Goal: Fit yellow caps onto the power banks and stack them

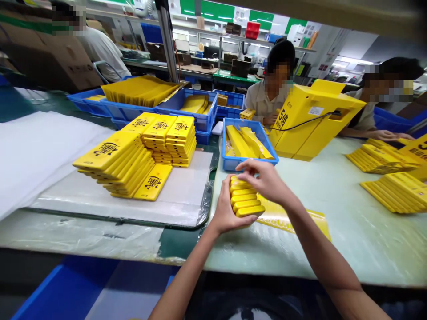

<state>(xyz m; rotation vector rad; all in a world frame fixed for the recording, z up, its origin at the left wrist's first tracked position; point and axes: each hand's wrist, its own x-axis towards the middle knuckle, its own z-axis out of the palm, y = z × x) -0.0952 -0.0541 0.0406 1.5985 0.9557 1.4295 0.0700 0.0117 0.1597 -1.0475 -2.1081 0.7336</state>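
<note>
My left hand and right hand are clamped on a stack of yellow card boxes, held over the bench by the blue crate. Should be light, stiff, slick; pinch the ends, slabs may slide.

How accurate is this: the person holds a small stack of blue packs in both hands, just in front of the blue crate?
Wrong colour: the head view shows the small stack of packs is yellow, not blue, in the left hand and right hand, just in front of the blue crate.
</note>
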